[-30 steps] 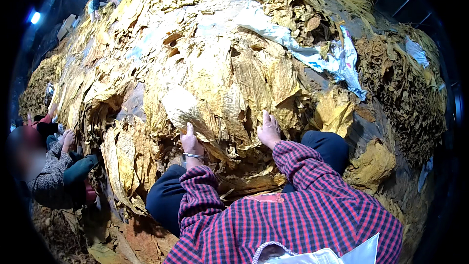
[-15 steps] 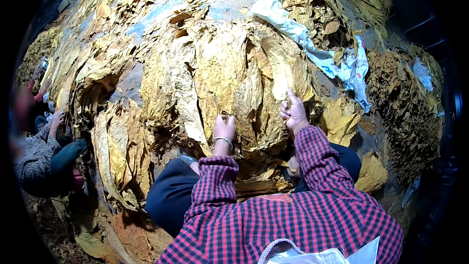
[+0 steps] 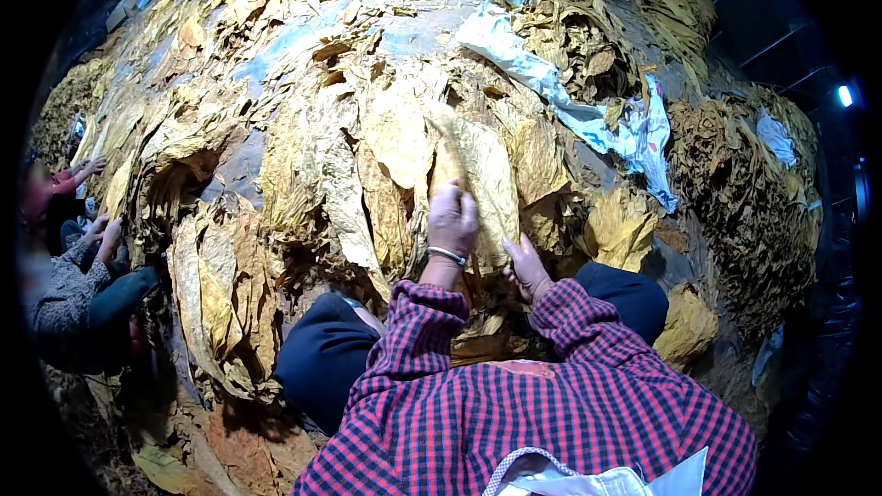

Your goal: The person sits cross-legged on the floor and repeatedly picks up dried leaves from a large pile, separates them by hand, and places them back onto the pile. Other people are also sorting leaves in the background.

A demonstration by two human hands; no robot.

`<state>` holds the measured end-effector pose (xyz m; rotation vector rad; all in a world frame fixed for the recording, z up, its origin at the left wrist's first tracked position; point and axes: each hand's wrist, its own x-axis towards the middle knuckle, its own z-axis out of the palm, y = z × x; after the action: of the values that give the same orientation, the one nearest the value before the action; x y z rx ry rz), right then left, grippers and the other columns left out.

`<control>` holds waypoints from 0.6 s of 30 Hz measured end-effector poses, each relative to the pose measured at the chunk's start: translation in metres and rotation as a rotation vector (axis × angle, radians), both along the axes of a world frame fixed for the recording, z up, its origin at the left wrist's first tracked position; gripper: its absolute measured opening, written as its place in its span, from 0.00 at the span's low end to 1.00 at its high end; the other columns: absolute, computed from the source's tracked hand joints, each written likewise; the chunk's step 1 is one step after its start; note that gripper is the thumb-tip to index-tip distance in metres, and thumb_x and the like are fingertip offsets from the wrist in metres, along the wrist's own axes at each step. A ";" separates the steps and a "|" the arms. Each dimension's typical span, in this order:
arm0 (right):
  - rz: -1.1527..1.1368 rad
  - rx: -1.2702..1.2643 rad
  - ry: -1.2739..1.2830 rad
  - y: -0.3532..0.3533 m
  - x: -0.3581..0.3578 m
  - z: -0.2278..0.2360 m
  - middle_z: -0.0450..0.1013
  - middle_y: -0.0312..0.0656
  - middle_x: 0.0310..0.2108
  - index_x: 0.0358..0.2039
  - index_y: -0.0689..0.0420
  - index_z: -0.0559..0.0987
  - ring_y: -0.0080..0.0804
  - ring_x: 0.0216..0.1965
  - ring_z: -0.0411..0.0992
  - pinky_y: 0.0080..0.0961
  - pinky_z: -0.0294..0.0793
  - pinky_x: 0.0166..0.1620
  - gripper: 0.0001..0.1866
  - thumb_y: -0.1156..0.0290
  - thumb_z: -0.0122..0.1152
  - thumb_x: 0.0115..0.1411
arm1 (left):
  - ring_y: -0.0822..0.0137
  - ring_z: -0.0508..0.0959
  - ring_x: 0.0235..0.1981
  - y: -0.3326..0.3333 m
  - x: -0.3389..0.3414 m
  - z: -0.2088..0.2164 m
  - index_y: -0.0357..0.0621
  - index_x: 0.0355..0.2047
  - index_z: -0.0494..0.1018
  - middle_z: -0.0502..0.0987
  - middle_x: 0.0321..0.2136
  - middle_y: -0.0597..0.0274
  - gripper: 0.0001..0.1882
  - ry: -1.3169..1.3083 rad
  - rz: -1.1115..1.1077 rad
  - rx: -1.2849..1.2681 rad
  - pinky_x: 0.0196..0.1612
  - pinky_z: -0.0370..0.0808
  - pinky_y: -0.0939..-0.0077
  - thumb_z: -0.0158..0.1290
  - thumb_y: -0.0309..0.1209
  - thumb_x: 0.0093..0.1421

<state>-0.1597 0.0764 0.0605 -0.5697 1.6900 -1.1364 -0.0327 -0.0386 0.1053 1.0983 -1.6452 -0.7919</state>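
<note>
A broad heap of dried yellow-brown tobacco leaves (image 3: 400, 207) spreads before my crossed legs. My right hand (image 3: 528, 268) pinches the near end of a long pale tobacco leaf (image 3: 487, 186), whose blade stretches away over the heap. Just left of it, my left hand (image 3: 453, 222), with a bracelet at the wrist, has its fingers closed at the near end of a narrow leaf (image 3: 447, 149) that is smeared by motion. The left fingertips are partly hidden behind the back of the hand.
Crumpled white-blue plastic sheeting (image 3: 588, 129) lies beyond on the right. Darker shrivelled leaves (image 3: 735, 184) are piled at far right. A person in a grey patterned sleeve (image 3: 69, 285) sits at the left, hands on leaves. Yellow leaves (image 3: 620, 225) lie by my right knee.
My right hand has come down toward me and left with the pale leaf. My left hand has moved right and forward, close to that leaf. The view has shifted slightly.
</note>
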 end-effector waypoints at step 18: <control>0.004 -0.242 -0.933 -0.009 0.027 0.083 0.68 0.43 0.47 0.47 0.56 0.70 0.37 0.46 0.67 0.37 0.64 0.52 0.26 0.50 0.49 0.56 | 0.46 0.44 0.60 0.058 0.015 0.051 0.55 0.61 0.40 0.45 0.59 0.45 0.57 -0.347 0.171 0.054 0.58 0.46 0.56 0.63 0.30 0.33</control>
<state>-0.1323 0.0679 0.1435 -0.1240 0.7548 -1.3260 -0.0175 0.0193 0.1558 1.4564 -1.7905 -0.5595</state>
